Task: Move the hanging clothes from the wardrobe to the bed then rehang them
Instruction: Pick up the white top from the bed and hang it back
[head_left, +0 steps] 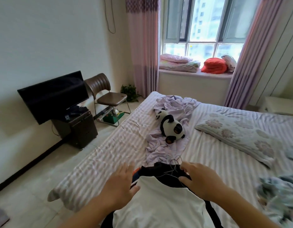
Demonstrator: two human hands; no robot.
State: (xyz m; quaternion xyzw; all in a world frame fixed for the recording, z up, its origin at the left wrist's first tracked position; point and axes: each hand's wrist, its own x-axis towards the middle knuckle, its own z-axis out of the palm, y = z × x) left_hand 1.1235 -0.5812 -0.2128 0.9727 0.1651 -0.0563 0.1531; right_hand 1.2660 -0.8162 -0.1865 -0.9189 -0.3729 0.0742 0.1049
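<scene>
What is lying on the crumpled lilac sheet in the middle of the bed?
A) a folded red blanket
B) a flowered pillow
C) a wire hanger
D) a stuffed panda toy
D: the stuffed panda toy lies on the crumpled lilac sheet on the bed, beyond both hands.

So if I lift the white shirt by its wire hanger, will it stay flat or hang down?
The white shirt lies soft and creased on the bed, so it would probably droop. The wire hanger looks thin; it may bend or tangle with the hooks beside it.
</scene>
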